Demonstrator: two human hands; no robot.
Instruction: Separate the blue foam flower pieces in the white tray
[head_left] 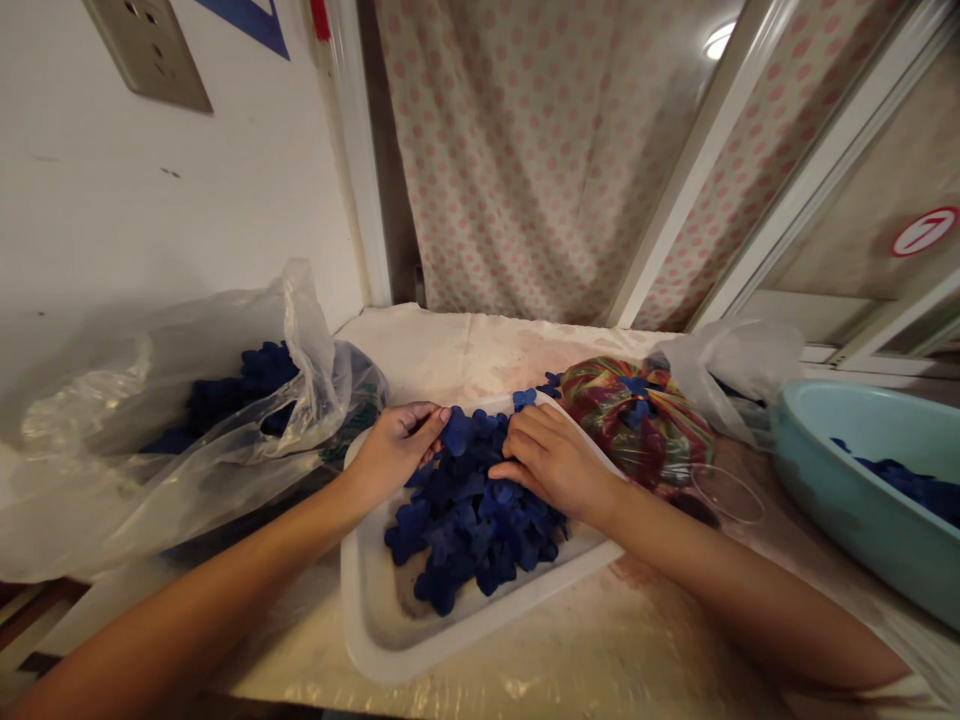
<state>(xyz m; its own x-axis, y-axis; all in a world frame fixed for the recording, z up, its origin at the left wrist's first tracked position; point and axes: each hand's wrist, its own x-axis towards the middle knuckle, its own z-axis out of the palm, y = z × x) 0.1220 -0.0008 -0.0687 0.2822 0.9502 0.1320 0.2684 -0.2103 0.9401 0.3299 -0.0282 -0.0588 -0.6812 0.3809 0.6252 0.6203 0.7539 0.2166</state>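
Blue flower-shaped pieces (472,520) are lying in a white tray (363,630) while your left hand (396,450) is pinching one and your right hand (562,462) is curling, its hold unclear.

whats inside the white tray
A heap of dark-blue, flower-shaped pieces lies in the white tray; the heap hides its own lower layers and the floor beneath it.

From here I see deep-blue, flat, flower-shaped pieces (472,525) with rounded lobes, heaped loosely and overlapping across the middle of the white tray (450,655). The nearest flower (437,588) lies toward the tray's near rim. One petal-edged piece (457,432) is held up over the tray's far part; a lighter-blue one (524,399) shows at its far rim.
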